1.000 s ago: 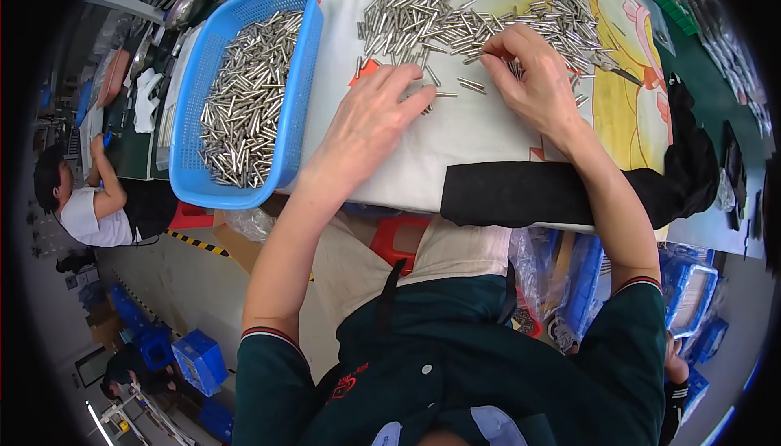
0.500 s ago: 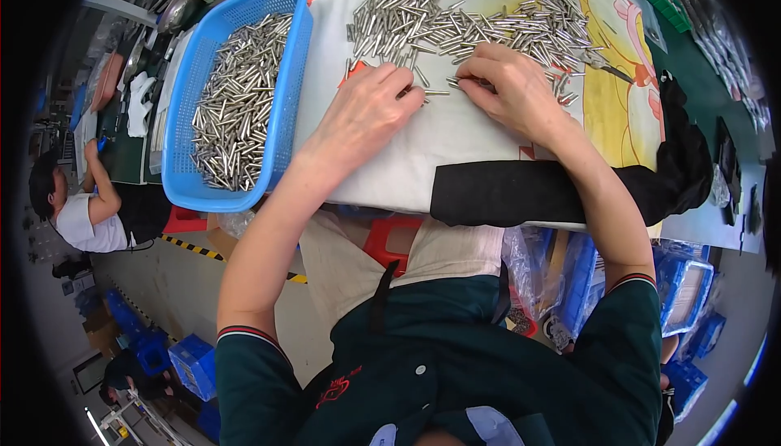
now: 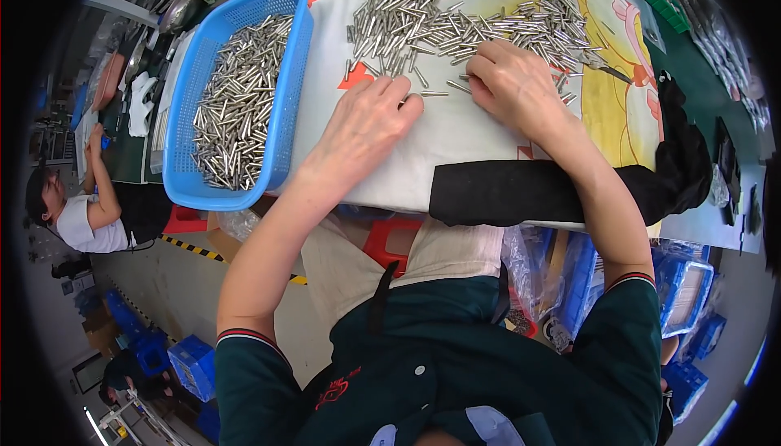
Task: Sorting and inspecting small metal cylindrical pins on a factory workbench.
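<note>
While both hands (image 3: 370,120) (image 3: 521,89) work low at a spread of metal pins (image 3: 478,32), a basket of pins stands to one side

As the left hand curls at the near edge of the spread, its thumb and forefinger lie close together, but I cannot tell whether they pinch a pin. The right hand is cupped, its fingers bent downward and partly hidden; what they grip, if anything, cannot be told. Between the hands, at the right hand's 9 o'clock, a single pin (image 3: 436,94) lies flat and apart from the spread.

The main spread lies at 12 o'clock from the hands, its pins crossed at many angles. The step in hand appears to be handling small lots of pins along that near edge. A next move there would call for a fine fingertip pinch, since the pins are thin and overlap.

At the left hand's 9 o'clock, a blue perforated basket (image 3: 303,51) holds many similar pins. A black cloth (image 3: 504,192) lies at the right hand's 6 o'clock. Farther out, toward 8 o'clock, is a seated co-worker (image 3: 91,220).
</note>
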Available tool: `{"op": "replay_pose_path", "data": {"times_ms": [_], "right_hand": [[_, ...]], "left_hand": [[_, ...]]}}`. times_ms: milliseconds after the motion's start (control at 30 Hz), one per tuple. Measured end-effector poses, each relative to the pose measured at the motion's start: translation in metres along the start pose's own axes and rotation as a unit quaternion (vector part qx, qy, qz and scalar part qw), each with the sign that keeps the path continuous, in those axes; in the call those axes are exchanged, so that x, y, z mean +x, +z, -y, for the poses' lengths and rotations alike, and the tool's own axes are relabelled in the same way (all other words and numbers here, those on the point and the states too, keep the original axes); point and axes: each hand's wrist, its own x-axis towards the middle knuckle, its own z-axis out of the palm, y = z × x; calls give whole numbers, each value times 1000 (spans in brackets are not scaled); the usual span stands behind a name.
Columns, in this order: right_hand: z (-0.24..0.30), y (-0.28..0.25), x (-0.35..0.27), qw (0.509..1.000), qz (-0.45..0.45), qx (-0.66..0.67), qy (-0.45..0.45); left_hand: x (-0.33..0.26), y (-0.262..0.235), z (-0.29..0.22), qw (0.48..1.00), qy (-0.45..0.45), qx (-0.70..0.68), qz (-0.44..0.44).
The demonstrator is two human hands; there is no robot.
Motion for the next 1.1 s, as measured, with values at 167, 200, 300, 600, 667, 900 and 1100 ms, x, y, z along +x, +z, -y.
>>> {"op": "replay_pose_path", "data": {"times_ms": [167,200,300,600,667,900,1100], "right_hand": [[-3,-7,2,998,-25,49,-42],[-3,-7,3,996,-33,61,-57],[-5,-5,2,993,-38,72,-81],[-5,-4,4,991,10,51,-126],[-5,-4,4,989,4,53,-134],[15,-1,14,992,19,7,-124],[23,2,6,998,25,-10,-65]], "left_hand": [[10,6,-5,998,-32,-14,-47],[13,7,-8,998,-33,-15,-47],[21,12,-12,998,-42,-14,-51],[5,7,-6,999,-37,-11,-7],[-2,-1,-8,998,-64,-12,21],[-5,-4,-15,996,-80,18,47],[-3,-5,-22,993,-83,66,61]]}}
